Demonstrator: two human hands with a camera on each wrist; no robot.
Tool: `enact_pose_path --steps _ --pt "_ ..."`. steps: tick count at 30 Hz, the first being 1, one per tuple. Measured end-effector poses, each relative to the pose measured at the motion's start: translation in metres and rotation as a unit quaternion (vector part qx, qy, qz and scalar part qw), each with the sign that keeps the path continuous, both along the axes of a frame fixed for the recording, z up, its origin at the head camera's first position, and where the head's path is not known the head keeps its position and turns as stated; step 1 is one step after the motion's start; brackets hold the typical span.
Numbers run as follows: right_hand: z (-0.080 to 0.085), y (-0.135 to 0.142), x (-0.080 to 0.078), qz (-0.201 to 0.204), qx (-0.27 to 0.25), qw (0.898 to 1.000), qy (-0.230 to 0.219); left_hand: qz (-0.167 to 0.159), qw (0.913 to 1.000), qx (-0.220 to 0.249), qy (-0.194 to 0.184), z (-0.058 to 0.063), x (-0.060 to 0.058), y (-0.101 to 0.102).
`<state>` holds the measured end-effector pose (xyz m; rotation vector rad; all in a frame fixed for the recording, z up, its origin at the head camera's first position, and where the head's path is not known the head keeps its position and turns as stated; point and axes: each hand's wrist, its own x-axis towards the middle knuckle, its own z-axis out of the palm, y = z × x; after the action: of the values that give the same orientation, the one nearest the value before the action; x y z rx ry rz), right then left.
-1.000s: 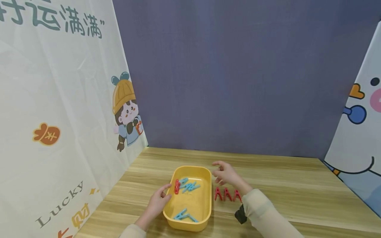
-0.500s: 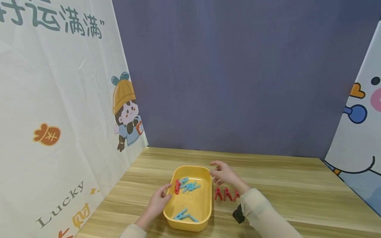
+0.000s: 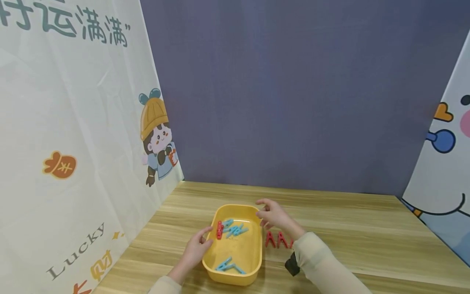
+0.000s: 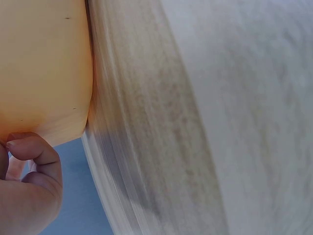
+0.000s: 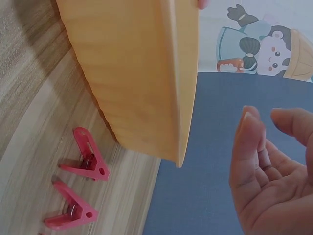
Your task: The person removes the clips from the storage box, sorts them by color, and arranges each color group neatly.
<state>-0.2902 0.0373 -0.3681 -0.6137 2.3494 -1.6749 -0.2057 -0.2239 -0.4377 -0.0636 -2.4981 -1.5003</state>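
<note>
On the table [image 3: 349,241], just off the right hand [image 3: 275,215]: red clothespins [image 3: 282,239] straight down at its 6 o'clock, in a row beside the 3 o'clock wall of a yellow bin [image 3: 231,279]. Pins' legs point to 6, hinge tips to 12. Right hand nearer to them; it hovers above the table, thumb and fingers apart, holding nothing, bin at its 8 o'clock. Bin's long axis runs 12 to 6. Left hand [image 3: 193,250] touches the rim at 10 o'clock, fingers bent; cannot tell if pinching.

Inside bin: one loose red clothespin [image 3: 219,230] at 10 o'clock, blue clothespins [image 3: 238,230] overlapping at 12, more at 6.

Materials: smooth plastic bin, rounded corners, flared rim; A-shaped plastic pins, metal springs showing in right wrist view; streaky woodgrain table; blue-grey backdrop [image 3: 275,102], looks like cloth.
</note>
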Motion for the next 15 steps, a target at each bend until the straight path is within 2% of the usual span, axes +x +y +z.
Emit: enact_pose_path --steps 6,15 --pt "-0.002 -0.006 -0.001 -0.003 0.012 1.000 0.008 -0.001 1.0000 -0.001 -0.003 0.000 0.001 0.000" --pt "-0.005 -0.013 -0.001 0.015 0.019 0.999 0.023 0.001 1.0000 -0.004 -0.003 0.000 0.000 0.000"
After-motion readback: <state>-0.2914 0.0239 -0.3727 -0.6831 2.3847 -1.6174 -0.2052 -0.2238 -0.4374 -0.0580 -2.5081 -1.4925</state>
